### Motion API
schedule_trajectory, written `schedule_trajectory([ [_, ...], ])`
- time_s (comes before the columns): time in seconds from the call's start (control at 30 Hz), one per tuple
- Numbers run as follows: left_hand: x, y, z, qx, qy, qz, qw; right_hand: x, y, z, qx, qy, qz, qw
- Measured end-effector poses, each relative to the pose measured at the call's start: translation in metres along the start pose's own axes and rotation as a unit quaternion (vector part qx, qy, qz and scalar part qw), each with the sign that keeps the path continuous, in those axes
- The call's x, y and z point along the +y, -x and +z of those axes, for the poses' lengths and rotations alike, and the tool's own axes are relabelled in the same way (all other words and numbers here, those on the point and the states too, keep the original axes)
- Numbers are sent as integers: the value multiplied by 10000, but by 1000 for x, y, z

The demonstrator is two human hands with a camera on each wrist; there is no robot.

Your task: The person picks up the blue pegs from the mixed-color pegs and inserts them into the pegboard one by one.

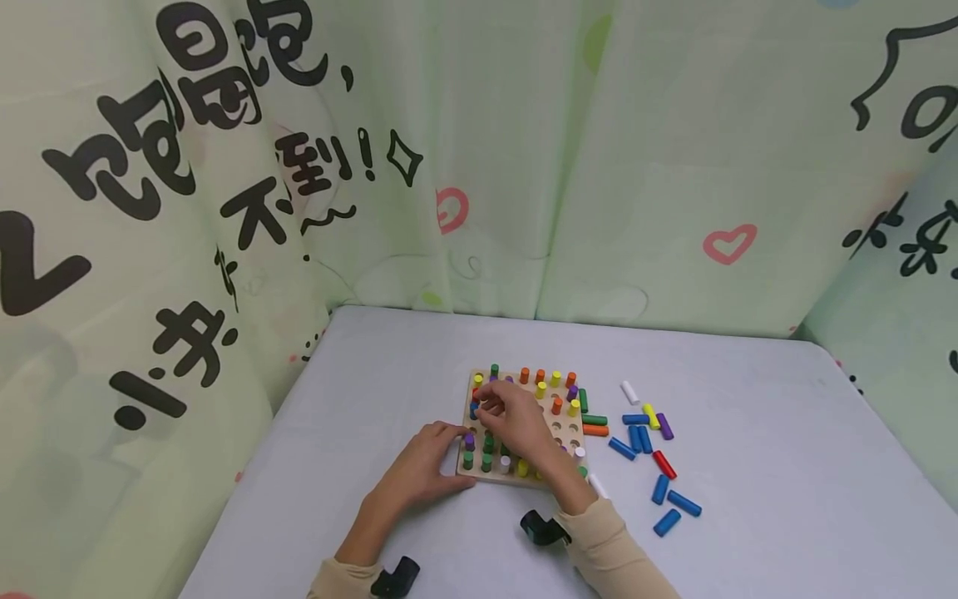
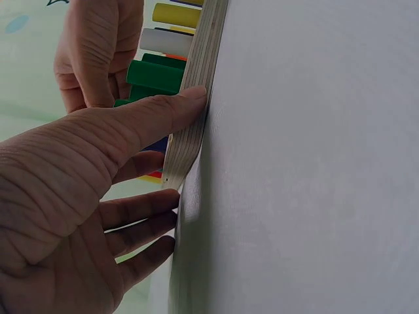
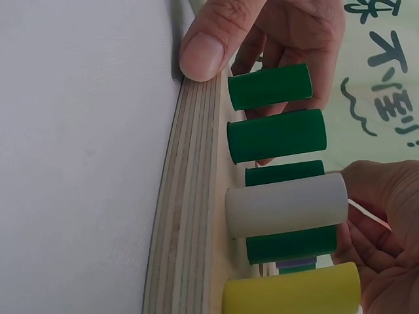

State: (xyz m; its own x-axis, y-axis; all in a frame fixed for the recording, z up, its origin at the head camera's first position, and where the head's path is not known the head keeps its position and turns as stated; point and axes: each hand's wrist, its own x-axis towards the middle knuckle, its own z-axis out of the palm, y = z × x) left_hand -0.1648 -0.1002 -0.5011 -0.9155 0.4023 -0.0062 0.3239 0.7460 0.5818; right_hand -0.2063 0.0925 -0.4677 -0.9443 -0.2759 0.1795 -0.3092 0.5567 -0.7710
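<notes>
Pale plywood pegboard [image 1: 486, 477] at the head view's lower centre: left hand [image 1: 427, 462] spread against its left corner; right hand [image 1: 518, 422] nearer the upright blue cylindrical peg [image 1: 474, 410], just below bent fingertips — cannot tell if pinching. Left wrist view: thumb [image 2: 157, 118] on the board's edge, upper centre. Right wrist view: green cylindrical pegs [image 3: 278, 137] point rightward.

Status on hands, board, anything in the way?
Left hand touching board, thumb on its edge. Right hand over board, grip unclear. Board part-filled with standing pegs. Loose pegs lie to its right; right hand hides some holes.
</notes>
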Motion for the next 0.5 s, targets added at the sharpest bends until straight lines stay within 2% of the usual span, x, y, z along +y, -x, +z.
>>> schedule_trajectory([
  [0.5,0,-1,0,-18,8,10,10000,-8,14,-9,240,14,-345,9991],
])
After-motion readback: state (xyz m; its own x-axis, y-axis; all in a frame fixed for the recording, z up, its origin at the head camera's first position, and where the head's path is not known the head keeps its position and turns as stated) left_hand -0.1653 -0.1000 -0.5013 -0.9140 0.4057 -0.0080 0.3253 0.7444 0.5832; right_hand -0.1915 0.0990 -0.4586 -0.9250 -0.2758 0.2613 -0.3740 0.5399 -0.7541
